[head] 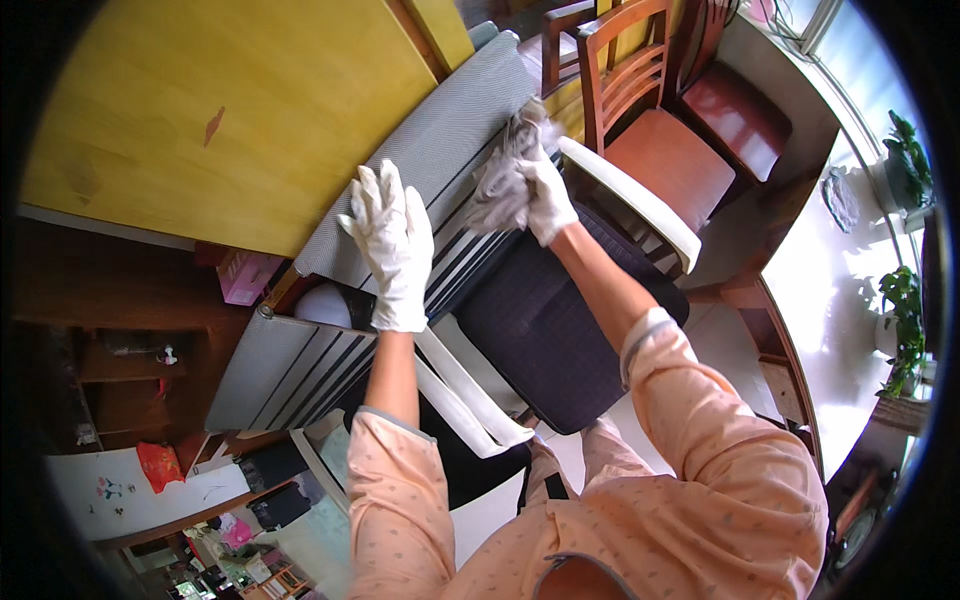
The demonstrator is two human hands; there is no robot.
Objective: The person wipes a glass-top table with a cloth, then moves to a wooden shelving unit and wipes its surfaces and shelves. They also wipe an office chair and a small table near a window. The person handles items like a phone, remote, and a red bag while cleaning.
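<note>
My left hand (390,244), in a white glove, lies with fingers spread over the grey woven chair back (442,135) and holds nothing. In my gloved right hand (546,187) is a crumpled grey-brown cloth (501,187), blurred at its upper end, against the right part of that chair back. Below it is a black chair seat (540,315) with a white armrest (630,195) at its right and another white armrest (476,412) at its left.
A yellow wooden panel (225,112) stands behind the chair back. A second striped chair (292,375) is at the left. Wooden chairs (667,157) stand at the upper right, beside a glossy table (817,300) and potted plants (904,322). A pink box (249,276) is at the left.
</note>
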